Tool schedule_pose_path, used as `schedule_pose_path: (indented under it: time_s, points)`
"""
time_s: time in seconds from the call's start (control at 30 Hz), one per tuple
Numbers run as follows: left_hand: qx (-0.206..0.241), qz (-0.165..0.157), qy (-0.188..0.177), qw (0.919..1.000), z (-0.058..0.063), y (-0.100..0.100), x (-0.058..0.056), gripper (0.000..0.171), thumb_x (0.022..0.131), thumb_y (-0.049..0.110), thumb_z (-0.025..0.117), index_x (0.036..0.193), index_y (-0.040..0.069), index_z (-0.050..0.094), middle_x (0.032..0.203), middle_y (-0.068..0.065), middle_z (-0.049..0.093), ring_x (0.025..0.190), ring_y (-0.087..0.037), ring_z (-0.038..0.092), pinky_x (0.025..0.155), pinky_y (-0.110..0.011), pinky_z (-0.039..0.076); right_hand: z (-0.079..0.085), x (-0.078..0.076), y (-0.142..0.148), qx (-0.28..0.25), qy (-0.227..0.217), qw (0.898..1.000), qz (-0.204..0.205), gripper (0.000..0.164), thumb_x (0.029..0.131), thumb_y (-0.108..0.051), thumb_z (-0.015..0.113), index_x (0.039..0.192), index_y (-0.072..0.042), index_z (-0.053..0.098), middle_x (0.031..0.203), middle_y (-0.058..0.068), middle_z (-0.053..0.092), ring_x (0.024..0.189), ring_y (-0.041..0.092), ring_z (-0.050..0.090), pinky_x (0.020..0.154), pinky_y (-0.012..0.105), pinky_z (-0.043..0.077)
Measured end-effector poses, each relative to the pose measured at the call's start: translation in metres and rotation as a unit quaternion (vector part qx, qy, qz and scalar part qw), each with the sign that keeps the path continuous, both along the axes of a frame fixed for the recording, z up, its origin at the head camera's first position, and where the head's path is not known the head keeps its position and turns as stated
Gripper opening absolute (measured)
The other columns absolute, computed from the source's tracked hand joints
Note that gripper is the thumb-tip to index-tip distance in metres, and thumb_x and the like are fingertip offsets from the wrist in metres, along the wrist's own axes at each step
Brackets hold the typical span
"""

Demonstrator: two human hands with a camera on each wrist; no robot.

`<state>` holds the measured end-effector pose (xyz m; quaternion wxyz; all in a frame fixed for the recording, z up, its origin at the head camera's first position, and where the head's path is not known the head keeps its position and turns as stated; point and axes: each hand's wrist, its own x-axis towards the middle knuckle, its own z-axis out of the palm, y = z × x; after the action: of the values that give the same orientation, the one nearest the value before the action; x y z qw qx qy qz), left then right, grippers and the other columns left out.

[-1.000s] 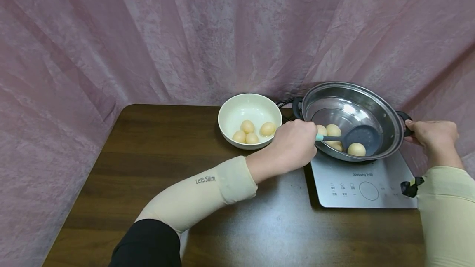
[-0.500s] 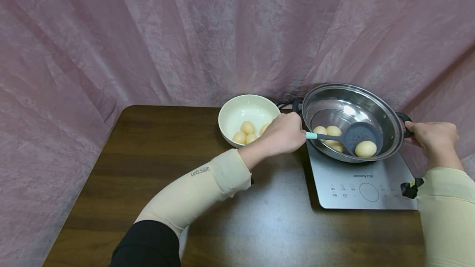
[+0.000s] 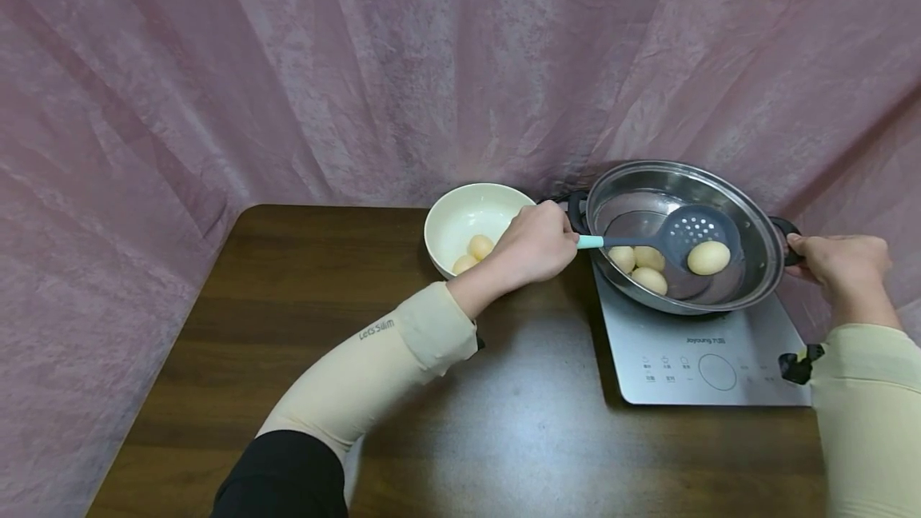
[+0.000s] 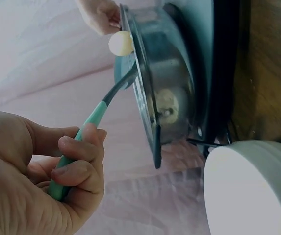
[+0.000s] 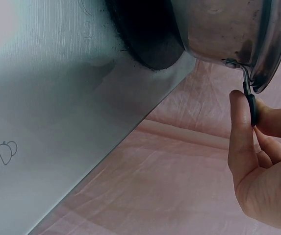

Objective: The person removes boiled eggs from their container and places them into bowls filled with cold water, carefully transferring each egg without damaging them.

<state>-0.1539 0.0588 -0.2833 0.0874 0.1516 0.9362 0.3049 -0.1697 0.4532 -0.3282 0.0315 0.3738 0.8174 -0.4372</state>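
Observation:
My left hand [image 3: 536, 240] grips the mint-green handle of a slotted ladle [image 3: 679, 232], fingers curled round it in the left wrist view. One pale yellow egg [image 3: 708, 258] rests on the ladle's grey, holed head; in the left wrist view this egg [image 4: 121, 44] shows above the rim. Below it is a steel pot [image 3: 748, 294], where three more eggs [image 3: 649, 280] lie at the left side. My right hand [image 3: 845, 262] pinches the pot's black right handle [image 3: 786, 230] between thumb and fingers, as the right wrist view also shows.
The pot stands on a silver induction cooker [image 3: 708, 374] at the table's right. A pale green bowl [image 3: 446, 218] with eggs [image 3: 480, 246] stands left of it, partly behind my left hand. A black cord runs behind them, and a pink curtain [image 3: 360, 62] hangs at the back.
My left hand has moved left and farther back, raising the ladle with the egg on it from low in the pot. The right hand stays on the handle.

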Motion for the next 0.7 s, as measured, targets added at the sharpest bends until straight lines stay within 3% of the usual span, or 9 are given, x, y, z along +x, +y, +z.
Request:
schedule_pose_path:
  time_s: [0.13, 0.2, 0.3, 0.33, 0.43, 0.53, 0.57, 0.7]
  points:
    - [0.002, 0.015, -0.018, 0.9997, -0.001, -0.004, -0.003, 0.036, 0.09, 0.022, 0.054, 0.054, 0.017, 0.059, 0.051, 0.005, 0.047, 0.056, -0.015, 0.051, 0.051, -0.025, 0.039, 0.001, -0.001, -0.002, -0.004, -0.004, 1.0, -0.008, 0.029, 0.089, -0.032, 0.059, 0.109, -0.014, 0.05, 0.044, -0.015, 0.048, 0.046, 0.001, 0.06, 0.055, 0.023, 0.054]
    - [0.005, 0.014, -0.022, 0.9997, -0.001, -0.006, -0.003, 0.037, 0.09, 0.023, 0.054, 0.054, 0.017, 0.06, 0.051, 0.005, 0.047, 0.057, -0.015, 0.051, 0.052, -0.025, 0.039, -0.002, -0.003, 0.002, 0.0, -0.008, 1.0, -0.01, 0.032, 0.089, -0.033, 0.059, 0.113, -0.015, 0.049, 0.043, -0.015, 0.047, 0.046, 0.001, 0.06, 0.056, 0.023, 0.054]
    - [0.009, 0.01, -0.022, 0.9997, -0.001, -0.006, -0.004, 0.038, 0.09, 0.023, 0.053, 0.053, 0.016, 0.059, 0.05, 0.005, 0.047, 0.057, -0.015, 0.051, 0.052, -0.025, 0.039, -0.009, -0.006, 0.01, 0.015, -0.004, 1.0, -0.008, 0.05, 0.089, -0.035, 0.059, 0.129, -0.008, 0.047, 0.048, -0.014, 0.049, 0.045, 0.0, 0.059, 0.055, 0.024, 0.054]
    - [0.01, 0.01, -0.021, 0.9997, 0.0, -0.006, -0.004, 0.038, 0.09, 0.022, 0.053, 0.054, 0.016, 0.06, 0.05, 0.005, 0.047, 0.057, -0.015, 0.051, 0.052, -0.025, 0.039, -0.013, -0.007, 0.015, 0.009, 0.013, 1.0, -0.019, 0.047, 0.086, -0.033, 0.064, 0.124, -0.006, 0.054, 0.047, -0.01, 0.049, 0.043, 0.002, 0.059, 0.052, 0.024, 0.054]
    - [0.014, 0.014, -0.024, 0.9995, 0.001, -0.006, -0.003, 0.036, 0.091, 0.022, 0.053, 0.056, 0.017, 0.061, 0.052, 0.004, 0.048, 0.057, -0.015, 0.051, 0.052, -0.025, 0.039, -0.018, -0.009, 0.02, 0.012, 0.022, 1.0, -0.014, 0.056, 0.084, -0.033, 0.067, 0.128, -0.001, 0.053, 0.053, -0.006, 0.051, 0.044, 0.003, 0.06, 0.053, 0.025, 0.054]
    - [0.021, 0.017, -0.031, 0.9992, 0.002, -0.006, -0.003, 0.034, 0.091, 0.022, 0.054, 0.059, 0.016, 0.064, 0.053, 0.004, 0.05, 0.056, -0.015, 0.051, 0.052, -0.025, 0.039, -0.015, -0.008, 0.017, 0.012, 0.017, 1.0, -0.013, 0.055, 0.085, -0.032, 0.066, 0.127, 0.001, 0.052, 0.05, -0.007, 0.05, 0.043, 0.004, 0.06, 0.053, 0.025, 0.054]
    - [0.024, 0.016, -0.033, 0.999, 0.002, -0.006, -0.003, 0.033, 0.091, 0.022, 0.054, 0.06, 0.016, 0.065, 0.054, 0.004, 0.051, 0.056, -0.015, 0.051, 0.052, -0.025, 0.039, -0.011, -0.006, 0.012, 0.023, 0.001, 1.0, 0.001, 0.063, 0.088, -0.035, 0.06, 0.135, 0.003, 0.042, 0.051, -0.01, 0.049, 0.045, 0.002, 0.059, 0.056, 0.025, 0.055]
    - [0.027, 0.013, -0.031, 0.9991, 0.002, -0.008, -0.004, 0.033, 0.091, 0.022, 0.054, 0.062, 0.014, 0.067, 0.055, 0.004, 0.053, 0.058, -0.014, 0.052, 0.052, -0.024, 0.04, -0.003, 0.0, 0.003, 0.035, -0.014, 0.999, 0.002, 0.064, 0.091, -0.037, 0.055, 0.138, 0.003, 0.039, 0.045, -0.015, 0.045, 0.044, 0.0, 0.057, 0.055, 0.023, 0.054]
